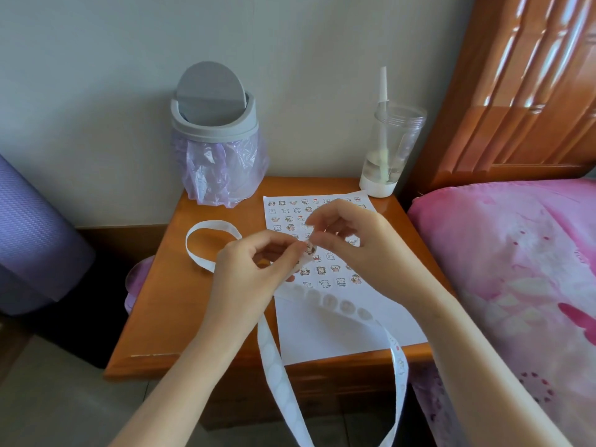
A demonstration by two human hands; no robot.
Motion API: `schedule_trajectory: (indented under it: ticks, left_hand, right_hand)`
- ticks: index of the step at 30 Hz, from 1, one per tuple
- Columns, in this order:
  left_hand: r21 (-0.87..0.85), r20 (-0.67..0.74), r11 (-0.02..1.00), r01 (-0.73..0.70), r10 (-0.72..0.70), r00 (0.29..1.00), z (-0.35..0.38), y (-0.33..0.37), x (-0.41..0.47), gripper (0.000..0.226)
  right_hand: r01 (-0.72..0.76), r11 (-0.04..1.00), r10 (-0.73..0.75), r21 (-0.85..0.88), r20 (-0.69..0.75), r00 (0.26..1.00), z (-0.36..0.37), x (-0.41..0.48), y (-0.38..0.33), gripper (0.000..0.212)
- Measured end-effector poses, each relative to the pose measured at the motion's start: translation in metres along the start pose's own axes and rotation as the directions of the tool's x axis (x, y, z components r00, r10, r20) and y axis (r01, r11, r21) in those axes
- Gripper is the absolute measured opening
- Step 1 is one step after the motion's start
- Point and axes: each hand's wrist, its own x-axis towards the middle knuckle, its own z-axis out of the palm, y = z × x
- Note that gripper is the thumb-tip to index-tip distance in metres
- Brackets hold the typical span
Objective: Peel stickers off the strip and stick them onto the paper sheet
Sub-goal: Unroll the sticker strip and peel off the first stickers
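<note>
A white paper sheet (335, 330) lies on the wooden bedside table (180, 311); several rows of small cartoon stickers cover its far half. My left hand (248, 272) holds the long white sticker strip (277, 375) above the sheet. One end of the strip loops on the table at the left, and the other hangs off the front edge. My right hand (351, 243) pinches a small sticker (310, 250) at the strip, right by my left fingertips.
A grey swing-lid bin (214, 124) with a purple liner stands at the table's back left. A clear cup (388, 153) with a straw stands at the back right. A bed with pink bedding (516, 253) is at the right, a purple mat (29, 233) at the left.
</note>
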Motion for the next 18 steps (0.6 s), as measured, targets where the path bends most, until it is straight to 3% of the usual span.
schedule_trajectory:
  ticks: [3, 10, 14, 18]
  left_hand:
    - [-0.057, -0.025, 0.998, 0.012, -0.014, 1.000, -0.0001, -0.0025, 0.0002, 0.012]
    - [-0.104, -0.012, 0.994, 0.045, -0.047, 0.999, 0.0010, -0.0043, -0.0001, 0.018]
    - [-0.097, -0.010, 0.994, 0.052, -0.053, 0.999, 0.0026, -0.0045, -0.0003, 0.025]
    - [-0.105, 0.024, 0.991, 0.087, -0.085, 0.996, 0.0044, -0.0057, -0.0001, 0.020]
  right_hand:
    - [-0.104, 0.987, 0.113, 0.118, -0.066, 0.991, -0.0043, -0.0018, 0.0028, 0.006]
    - [-0.215, 0.952, 0.223, 0.217, -0.012, 0.975, 0.0016, -0.0042, 0.0047, 0.010]
    - [-0.213, 0.935, 0.227, 0.283, -0.019, 0.974, 0.0011, -0.0049, 0.0045, 0.009]
    - [-0.201, 0.952, 0.208, 0.229, -0.006, 0.978, -0.0026, -0.0058, 0.0086, 0.009]
